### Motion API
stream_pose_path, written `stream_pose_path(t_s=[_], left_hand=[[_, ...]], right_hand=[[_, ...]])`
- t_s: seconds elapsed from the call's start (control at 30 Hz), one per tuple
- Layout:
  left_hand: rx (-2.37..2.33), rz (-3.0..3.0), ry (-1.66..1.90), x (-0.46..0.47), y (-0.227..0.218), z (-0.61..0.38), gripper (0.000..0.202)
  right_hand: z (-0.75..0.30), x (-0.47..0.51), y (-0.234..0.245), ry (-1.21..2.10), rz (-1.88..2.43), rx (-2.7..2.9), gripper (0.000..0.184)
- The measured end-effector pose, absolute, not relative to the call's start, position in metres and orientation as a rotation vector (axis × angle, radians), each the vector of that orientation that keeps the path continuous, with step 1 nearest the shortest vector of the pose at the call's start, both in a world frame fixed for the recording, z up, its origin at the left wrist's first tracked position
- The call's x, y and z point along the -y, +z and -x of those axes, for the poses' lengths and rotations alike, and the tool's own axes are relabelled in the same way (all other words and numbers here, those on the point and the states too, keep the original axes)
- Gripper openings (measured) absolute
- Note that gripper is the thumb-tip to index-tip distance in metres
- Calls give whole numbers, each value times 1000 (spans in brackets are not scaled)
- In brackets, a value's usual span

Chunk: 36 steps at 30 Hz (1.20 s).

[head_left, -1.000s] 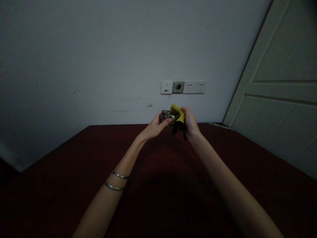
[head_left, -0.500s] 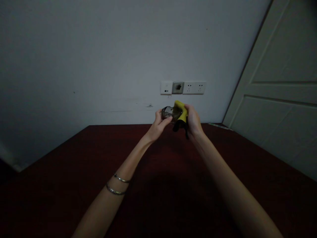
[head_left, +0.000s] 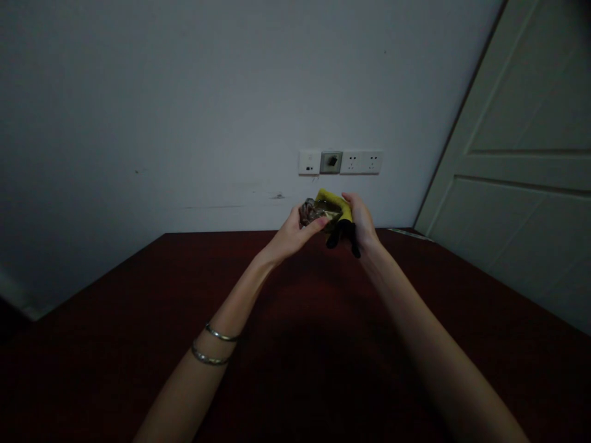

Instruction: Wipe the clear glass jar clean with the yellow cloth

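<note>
My left hand (head_left: 295, 232) grips a clear, shiny, see-through thing (head_left: 312, 210) with a crinkled look, its thumb pressed on the near side. Whether it is plastic or glass I cannot tell in the dim light. Against its right side is a soft yellow-and-black thing (head_left: 345, 212), with dark rounded lobes hanging below. My right hand (head_left: 362, 223) is wrapped round the right side of this soft thing, its fingers partly hidden behind. Yellow shows behind and through the clear thing, so the two overlap. Both hands are held above the far part of the table.
The dark red tabletop (head_left: 194, 295) runs up to a pale wall (head_left: 184, 111). A row of sockets and a switch (head_left: 340, 162) is on the wall just beyond my hands. On the right stands a white panelled door (head_left: 521, 209). Two bracelets (head_left: 215, 347) circle my left forearm.
My left hand has shifted slightly right, closer to my right hand. The clear thing has turned and overlaps the yellow part more; the dark lobes hang a little lower and further right.
</note>
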State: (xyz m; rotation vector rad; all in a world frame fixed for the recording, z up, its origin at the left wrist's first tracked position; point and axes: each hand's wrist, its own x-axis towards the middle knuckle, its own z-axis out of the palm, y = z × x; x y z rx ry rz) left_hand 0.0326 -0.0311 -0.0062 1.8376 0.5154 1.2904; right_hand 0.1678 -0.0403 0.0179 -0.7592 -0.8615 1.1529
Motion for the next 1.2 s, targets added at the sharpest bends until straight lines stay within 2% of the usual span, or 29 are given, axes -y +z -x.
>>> stream_pose_path(t_s=[0.13, 0.37, 0.6, 0.87, 1.03, 1.2], left_hand=[[-624, -1892, 1305, 30, -6, -30, 47], [-639, -1822, 1575, 34, -9, -41, 47], [-547, -1854, 1405, 38, -10, -38, 36], [-539, -1812, 1410, 35, -9, -38, 51], [-448, -1893, 1197, 34, -9, -34, 49], [-529, -1945, 1350, 27, -17, -36, 53]], right_hand=[[-160, 45, 15, 1044, 769, 843, 25], [-144, 60, 16, 1032, 694, 900, 25], [-165, 38, 12, 963, 784, 849, 27], [-180, 30, 11, 1070, 693, 915, 36], [-176, 34, 14, 1096, 702, 937, 36], [-169, 42, 18, 1062, 745, 875, 30]])
